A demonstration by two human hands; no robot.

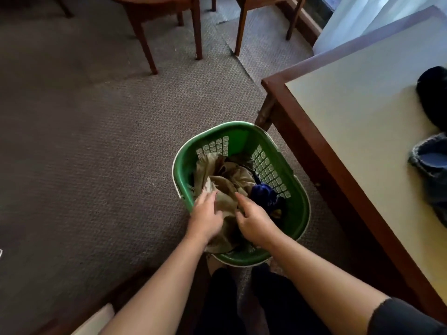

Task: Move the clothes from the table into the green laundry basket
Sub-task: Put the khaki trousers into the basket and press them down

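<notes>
Touching khaki garment (227,180) in green laundry basket (238,139) with left hand (205,217), fingers (209,197) released and flat; holding right hand (254,222) over same cloth, loosely spread, grasping nothing.

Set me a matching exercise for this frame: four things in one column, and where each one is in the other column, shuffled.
Things:
1. khaki garment
2. blue cloth
3. black garment
4. green basket

Places:
A. on the carpet, beside the table
B. on the table, at the picture's right edge
C. in the basket, on the side nearer the table
D. in the basket, beneath the left hand and the right hand

Pairs: 1-D, 2-C, 3-B, 4-A
</notes>
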